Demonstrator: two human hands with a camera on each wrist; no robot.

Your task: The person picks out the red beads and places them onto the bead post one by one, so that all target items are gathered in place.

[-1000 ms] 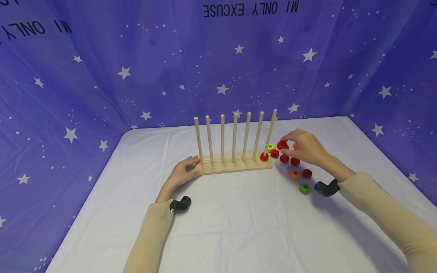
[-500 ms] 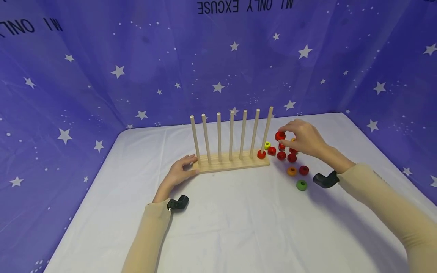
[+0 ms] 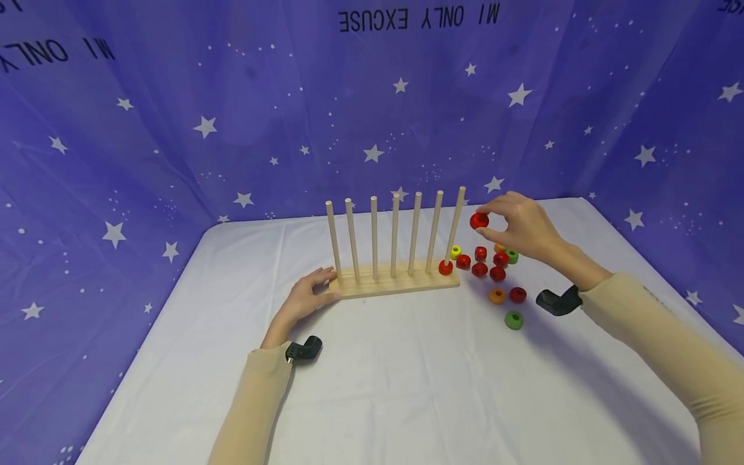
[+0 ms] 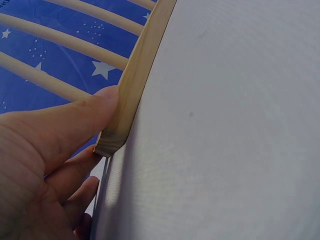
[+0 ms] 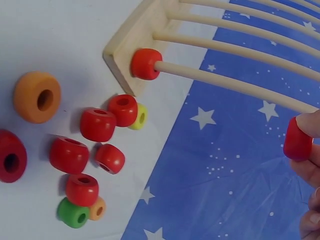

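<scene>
Black lettering (image 3: 418,18) is running right to left across the purple, starry backdrop (image 3: 349,77), spelling "ONLY EXCUSE"; another line (image 3: 58,51) is showing "ONLY" at left, cropped fragments edging the top corners.

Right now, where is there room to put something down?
Bare cloth lies in front of the rack, between the left sleeve and front green bead, and left of that sleeve. Beads crowd the spot right of the rack.

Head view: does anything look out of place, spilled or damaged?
The lettering on the backdrop is upside down, which looks odd. Loose beads lie scattered beside the peg rack, but nothing looks visibly damaged.
</scene>
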